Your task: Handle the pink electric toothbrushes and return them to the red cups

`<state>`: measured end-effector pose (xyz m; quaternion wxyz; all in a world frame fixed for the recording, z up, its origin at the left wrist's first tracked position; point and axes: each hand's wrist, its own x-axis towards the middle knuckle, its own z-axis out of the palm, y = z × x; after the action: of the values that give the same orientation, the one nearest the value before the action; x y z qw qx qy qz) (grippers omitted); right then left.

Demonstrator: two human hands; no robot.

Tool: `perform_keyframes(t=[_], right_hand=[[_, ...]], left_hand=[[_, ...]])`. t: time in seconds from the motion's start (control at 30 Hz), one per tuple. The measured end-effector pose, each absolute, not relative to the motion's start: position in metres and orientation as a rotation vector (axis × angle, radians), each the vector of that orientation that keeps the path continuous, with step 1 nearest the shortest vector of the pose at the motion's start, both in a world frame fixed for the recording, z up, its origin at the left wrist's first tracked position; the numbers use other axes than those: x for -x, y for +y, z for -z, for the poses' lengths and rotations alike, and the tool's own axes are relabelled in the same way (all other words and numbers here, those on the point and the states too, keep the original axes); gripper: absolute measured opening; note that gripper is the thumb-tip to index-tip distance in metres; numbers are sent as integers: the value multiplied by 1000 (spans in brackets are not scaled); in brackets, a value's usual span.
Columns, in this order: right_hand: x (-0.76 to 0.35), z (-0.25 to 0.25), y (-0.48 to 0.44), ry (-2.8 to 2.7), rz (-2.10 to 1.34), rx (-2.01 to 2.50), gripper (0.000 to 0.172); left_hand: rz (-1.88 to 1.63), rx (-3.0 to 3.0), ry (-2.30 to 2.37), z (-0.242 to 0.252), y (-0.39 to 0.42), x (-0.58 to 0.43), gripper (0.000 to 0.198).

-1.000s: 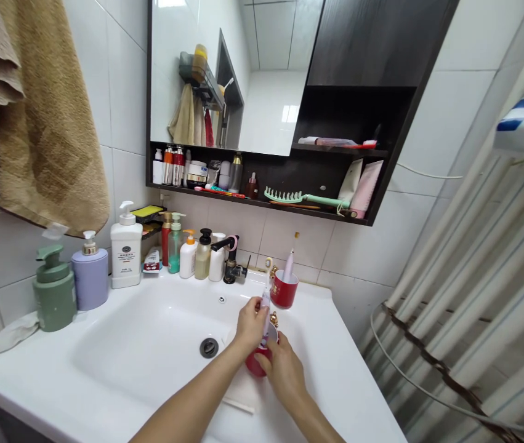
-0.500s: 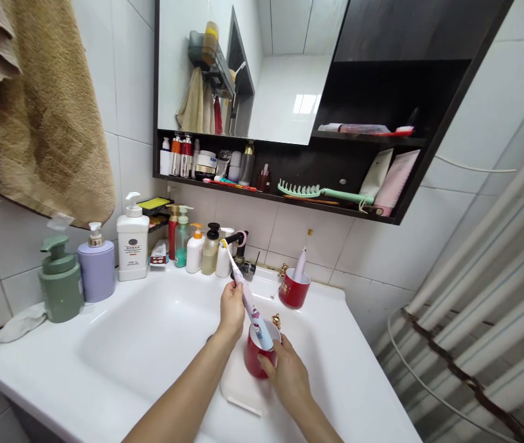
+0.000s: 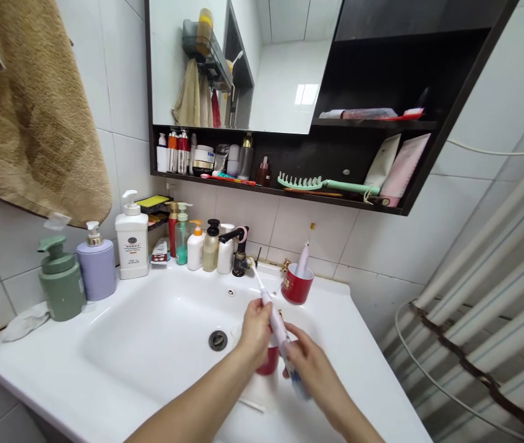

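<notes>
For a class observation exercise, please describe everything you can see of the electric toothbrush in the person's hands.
The electric toothbrush is slim, with a smooth, plastic-looking, pale pink-and-white handle and a narrow neck ending in a small bristled head. Its lower end shows some blue, but motion blur hides any detail. It is held tilted above the white washbasin, head up toward the black faucet. The left hand grips it around the upper handle. The right hand is at its lower part, though blur makes contact hard to confirm.

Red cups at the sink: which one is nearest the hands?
The red cup just below the left hand, partly hidden; the other red cup stands farther back, holding a toothbrush.
</notes>
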<state>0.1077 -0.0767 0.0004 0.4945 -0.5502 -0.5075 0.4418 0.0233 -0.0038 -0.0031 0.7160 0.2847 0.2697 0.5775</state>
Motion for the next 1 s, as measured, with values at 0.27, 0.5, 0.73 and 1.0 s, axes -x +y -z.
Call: perform_keyframes(t=[0.27,0.5,0.73,1.0], right_hand=[[-90,5,-85,-1128,-1520,1229,32],[-88,7,-82,-1336,-1240,1416,26],[-84,8,-79,-1414,-1164,1480,21],[-80,5,-81,-1330,-1259,1504,21]], left_hand=[[-1123,-635,591,0,3,-13,5],[-1239,-584,660,3,7,-16,7],[-1302,-549,622,5,12,-15,7],[-1322,-526,645,10,14,-18,9]])
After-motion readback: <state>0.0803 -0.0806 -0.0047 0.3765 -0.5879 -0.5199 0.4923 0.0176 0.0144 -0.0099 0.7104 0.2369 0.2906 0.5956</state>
